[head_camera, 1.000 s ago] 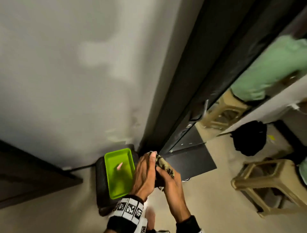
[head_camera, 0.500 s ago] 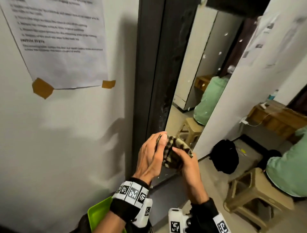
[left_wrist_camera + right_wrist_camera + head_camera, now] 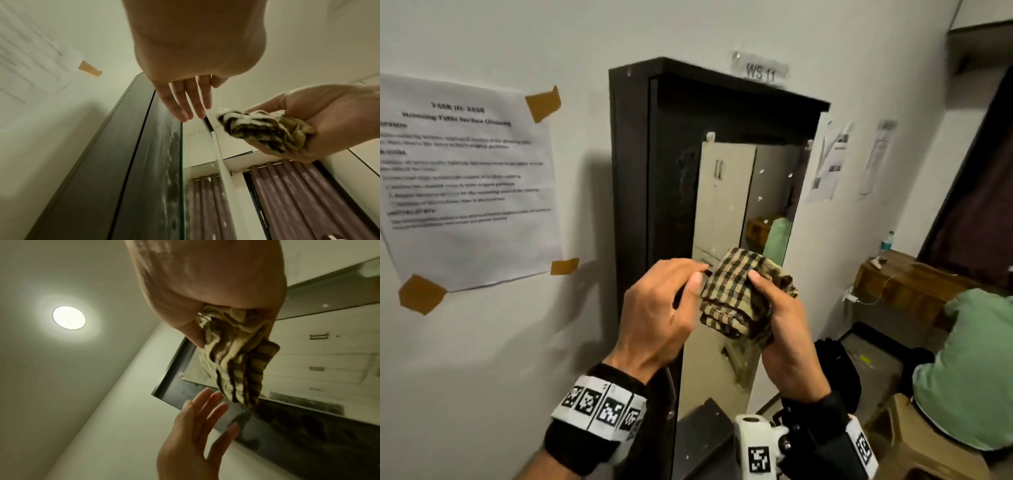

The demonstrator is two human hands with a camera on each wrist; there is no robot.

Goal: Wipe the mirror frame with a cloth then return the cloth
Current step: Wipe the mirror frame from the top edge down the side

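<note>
A tall mirror point(image 3: 726, 192) in a dark frame point(image 3: 637, 171) stands against the white wall straight ahead. My right hand point(image 3: 774, 301) grips a bunched beige-and-black checked cloth point(image 3: 739, 294) in front of the mirror's lower half. My left hand point(image 3: 681, 277) is just left of the cloth. In the left wrist view its fingers point(image 3: 189, 104) are straight and a little apart from the cloth point(image 3: 265, 131). The right wrist view shows the cloth point(image 3: 236, 363) hanging from my right hand, with the left hand point(image 3: 205, 410) open below it over the frame point(image 3: 308, 443).
A printed sheet point(image 3: 465, 178) is taped to the wall left of the mirror. At the right, a person in a green shirt point(image 3: 969, 370) sits on a beige stool point(image 3: 914, 445), near a black bag point(image 3: 839, 370) and a wooden desk point(image 3: 914, 287).
My view has lifted from the floor and green tray up to the whole mirror. Both hands rose with the cloth, and my left hand has come off it.
</note>
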